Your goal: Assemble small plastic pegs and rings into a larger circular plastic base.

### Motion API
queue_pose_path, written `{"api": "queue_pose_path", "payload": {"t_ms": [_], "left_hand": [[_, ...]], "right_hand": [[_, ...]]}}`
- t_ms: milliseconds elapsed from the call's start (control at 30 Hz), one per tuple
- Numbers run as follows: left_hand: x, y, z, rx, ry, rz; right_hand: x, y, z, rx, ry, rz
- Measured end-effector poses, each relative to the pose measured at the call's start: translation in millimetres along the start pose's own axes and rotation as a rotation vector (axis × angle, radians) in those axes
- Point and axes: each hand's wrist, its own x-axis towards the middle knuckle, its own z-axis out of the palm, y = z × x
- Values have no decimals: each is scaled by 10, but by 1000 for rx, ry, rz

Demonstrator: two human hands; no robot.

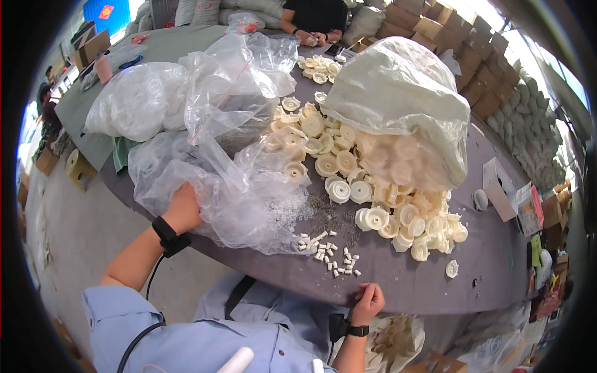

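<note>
My left hand (185, 210) is closed on a clear plastic bag (168, 168) at the table's near left; folds of plastic hide its fingertips. Small translucent rings (289, 210) spill from the bag's right side. By the near table edge my right hand (369, 300) rests with curled fingers, and whatever may be inside them is hidden. Just beyond it lie several short white plastic plugs (326, 253). Round cream plastic caps (404, 217) are heaped across the middle, some still in the mouth of a white sack (392, 87). Small dark grey pieces (333, 217) are scattered between rings and caps.
More clear bags (143, 99) bulge at the far left. Across the table another person's hands (314, 38) work near a small group of caps (320, 68). An open white box (499, 189) stands at the right edge. A stool (79, 169) is on the floor at left.
</note>
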Motion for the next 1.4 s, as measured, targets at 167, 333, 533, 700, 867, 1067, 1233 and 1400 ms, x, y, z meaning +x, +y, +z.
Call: {"api": "queue_pose_path", "payload": {"t_ms": [167,333,533,700,867,1067,1233,1400], "left_hand": [[20,9,-268,-42,-81,-108],[-30,16,-220,110,-122,-57],[-98,-277,-223,167,24,19],[9,-714,-293,382,-188,-345],[51,-1529,-243,107,-17,-214],[-101,-1345,-120,197,-8,-139],[-123,-1411,-120,263,-22,-63],[-136,-1467,-275,284,-131,-82]], "right_hand": [[14,-1,9,-17,8,1],[13,-48,36,-19,10,-28],[26,-2,16,-3,6,-34],[23,22,-5,0,16,-39],[47,-19,-18,-40,-20,-38],[11,48,-39,-56,2,-120],[72,-48,16,-116,-7,-106],[68,-98,-8,-98,-7,-145]]}}
